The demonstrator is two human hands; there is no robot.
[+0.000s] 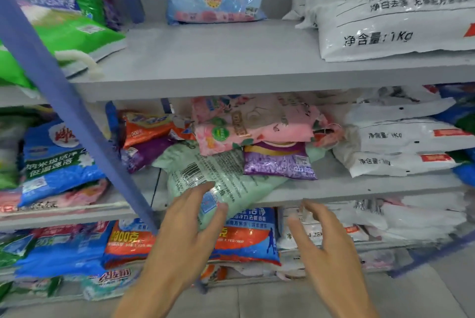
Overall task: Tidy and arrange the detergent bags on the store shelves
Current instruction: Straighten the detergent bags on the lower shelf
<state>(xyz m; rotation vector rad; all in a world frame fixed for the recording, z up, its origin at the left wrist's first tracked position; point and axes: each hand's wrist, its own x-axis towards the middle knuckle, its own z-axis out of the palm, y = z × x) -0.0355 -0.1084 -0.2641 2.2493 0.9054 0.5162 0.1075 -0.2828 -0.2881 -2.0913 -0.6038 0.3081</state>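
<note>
Pale green detergent bag (205,176), barcode side up, overhangs the front edge of the middle shelf (359,189). The left hand (185,235), fingers straight and spread, touches its lower end. The right hand (326,248), right of the bag, is spread and holds nothing. A purple bag (279,163) lies just behind.

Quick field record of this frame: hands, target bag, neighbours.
left hand: open, fingers touch the mint-green bag
right hand: open, in the air, holds nothing
mint-green bag: barcode up, overhangs middle shelf front, back end under pink floral bag
purple bag: partly under pink floral bag, right of mint-green bag
white bags: stacked at shelf's right
</note>
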